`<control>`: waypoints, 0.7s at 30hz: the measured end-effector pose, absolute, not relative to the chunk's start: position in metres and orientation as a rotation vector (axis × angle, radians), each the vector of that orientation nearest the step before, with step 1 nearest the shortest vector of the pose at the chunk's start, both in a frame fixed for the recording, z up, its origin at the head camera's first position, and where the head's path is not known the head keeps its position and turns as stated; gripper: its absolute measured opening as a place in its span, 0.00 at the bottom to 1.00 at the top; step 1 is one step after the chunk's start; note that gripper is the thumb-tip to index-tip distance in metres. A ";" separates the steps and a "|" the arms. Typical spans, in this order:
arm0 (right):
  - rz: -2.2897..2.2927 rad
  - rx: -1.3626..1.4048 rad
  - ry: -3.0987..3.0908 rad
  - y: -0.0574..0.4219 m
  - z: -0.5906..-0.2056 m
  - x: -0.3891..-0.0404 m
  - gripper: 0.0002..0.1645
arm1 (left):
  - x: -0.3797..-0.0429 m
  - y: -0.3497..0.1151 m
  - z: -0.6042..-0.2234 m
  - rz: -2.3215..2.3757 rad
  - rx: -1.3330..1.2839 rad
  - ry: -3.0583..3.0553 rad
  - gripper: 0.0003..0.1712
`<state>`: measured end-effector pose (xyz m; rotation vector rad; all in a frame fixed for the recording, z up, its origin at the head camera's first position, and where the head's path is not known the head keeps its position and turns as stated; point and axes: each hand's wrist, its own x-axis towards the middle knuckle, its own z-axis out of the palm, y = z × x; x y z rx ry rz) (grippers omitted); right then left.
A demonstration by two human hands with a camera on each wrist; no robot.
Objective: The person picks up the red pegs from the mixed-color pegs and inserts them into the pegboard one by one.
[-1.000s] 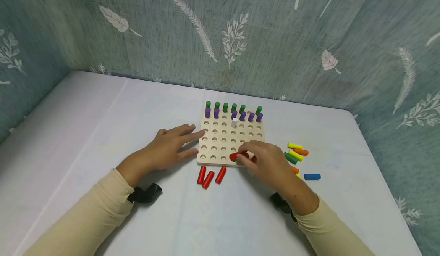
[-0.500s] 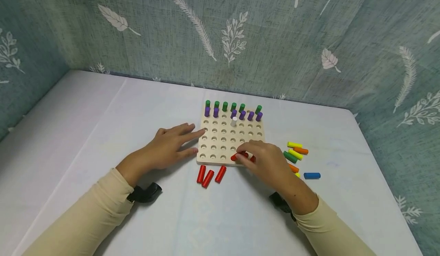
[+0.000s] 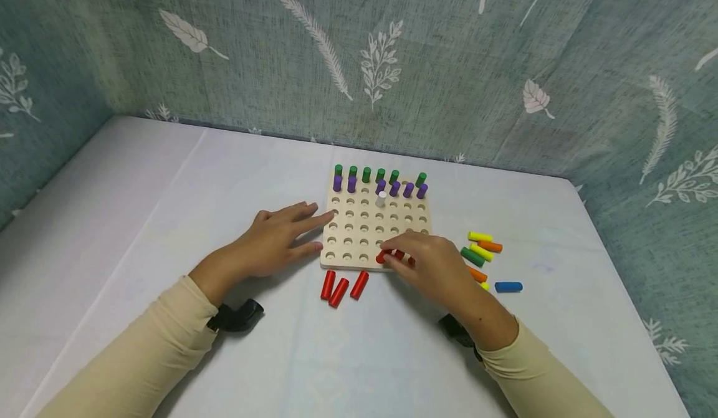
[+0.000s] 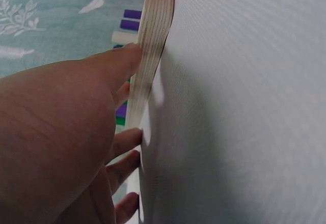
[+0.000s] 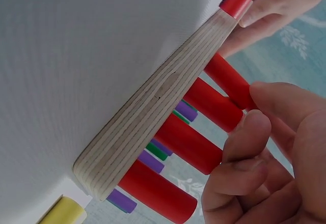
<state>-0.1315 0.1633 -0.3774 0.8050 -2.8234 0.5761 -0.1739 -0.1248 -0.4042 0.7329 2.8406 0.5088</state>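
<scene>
1 red peg [image 5: 229, 80] btwn R hand [image 3: 430, 262] fingers, narrow pinch; L hand [image 3: 277, 241] fingers wide, on board [image 3: 356, 234] edge

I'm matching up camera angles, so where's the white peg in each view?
Head: white peg, near picture centre.
Left wrist: white peg, upper left, just below two purple pegs.
Right wrist: not visible.
Shared landmark: the wooden pegboard, seen in all three.
</scene>
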 end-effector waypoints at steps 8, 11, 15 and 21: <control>0.561 0.824 -2.822 0.163 -0.379 -0.131 0.13 | -0.173 -0.125 -0.404 0.502 0.725 2.841 0.38; 0.554 0.827 -2.839 0.162 -0.379 -0.131 0.14 | -0.173 -0.126 -0.405 0.505 0.716 2.829 0.38; 0.530 0.829 -2.848 0.162 -0.379 -0.131 0.14 | -0.174 -0.126 -0.406 0.498 0.725 2.834 0.38; 0.547 0.833 -2.832 0.163 -0.378 -0.130 0.15 | -0.175 -0.125 -0.406 0.491 0.741 2.849 0.38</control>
